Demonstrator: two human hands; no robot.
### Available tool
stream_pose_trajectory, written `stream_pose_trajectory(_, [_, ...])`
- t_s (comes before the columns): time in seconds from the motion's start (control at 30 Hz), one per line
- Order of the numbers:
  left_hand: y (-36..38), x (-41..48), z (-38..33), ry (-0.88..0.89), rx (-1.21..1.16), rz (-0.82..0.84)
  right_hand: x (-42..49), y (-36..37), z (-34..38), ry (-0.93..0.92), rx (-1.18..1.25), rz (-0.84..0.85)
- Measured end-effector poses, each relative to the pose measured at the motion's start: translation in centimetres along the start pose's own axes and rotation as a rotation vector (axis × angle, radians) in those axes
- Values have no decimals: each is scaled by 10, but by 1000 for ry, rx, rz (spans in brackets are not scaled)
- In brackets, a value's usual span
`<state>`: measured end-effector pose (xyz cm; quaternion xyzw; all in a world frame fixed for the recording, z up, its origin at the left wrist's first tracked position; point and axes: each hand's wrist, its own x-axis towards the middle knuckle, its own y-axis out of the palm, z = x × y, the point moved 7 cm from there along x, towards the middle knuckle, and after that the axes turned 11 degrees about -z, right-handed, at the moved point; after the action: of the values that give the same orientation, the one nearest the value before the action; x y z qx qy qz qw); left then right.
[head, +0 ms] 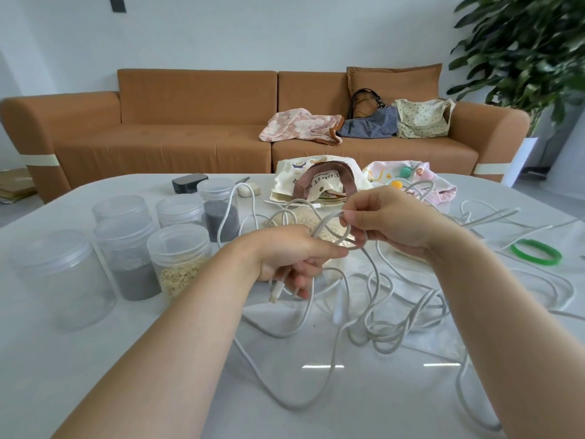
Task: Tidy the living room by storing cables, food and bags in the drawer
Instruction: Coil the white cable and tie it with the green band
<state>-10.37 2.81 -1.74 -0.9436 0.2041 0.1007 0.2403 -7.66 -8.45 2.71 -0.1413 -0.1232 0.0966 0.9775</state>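
Sofa (190, 131): three bags (367, 125) lie on it, unstored.
Worktop (95, 359): carries food jars (177, 258), two totes (316, 182) and loose cables (380, 318); no drawer in view.
Progress: judged early, with nothing yet stored.
Left hand (285, 255): fingers curled round one cable near its end.
Right hand (389, 220): pinches a cable loop.
Plug (276, 291): hangs below the left hand, long axis pointing down-left.

Forearms extended, left grip (291, 261) curling round cable (329, 220), right grip (389, 220) pinching it.
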Motion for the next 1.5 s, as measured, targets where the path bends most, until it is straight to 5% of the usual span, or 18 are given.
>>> stream_pose_trajectory(0.3, [-9, -5, -4, 74, 17, 48, 3, 10, -1, -41, 57, 20])
stream_pose_trajectory(0.53, [-14, -7, -5, 145, -398, 202, 0, -7, -6, -70, -34, -51])
stream_pose_trajectory(0.87, [1, -6, -8, 175, -572, 416, 7, -8, -4, -244, -536, -360])
stream_pose_trajectory(1.0, [4, -14, -12, 249, -590, 568, 3, -28, -8, -86, -172, -636])
stream_pose_trajectory(1.1, [4, -15, -16, 282, -653, 631, 2, -33, -9, 13, 5, -653])
stream_pose_trajectory(1.37, [-16, 5, -19, 341, -1156, 590, -3, -46, 14, -44, -330, -731])
stream_pose_trajectory(1.5, [-32, 11, -16, 340, -1442, 479, -3, -56, 11, -36, -161, -688])
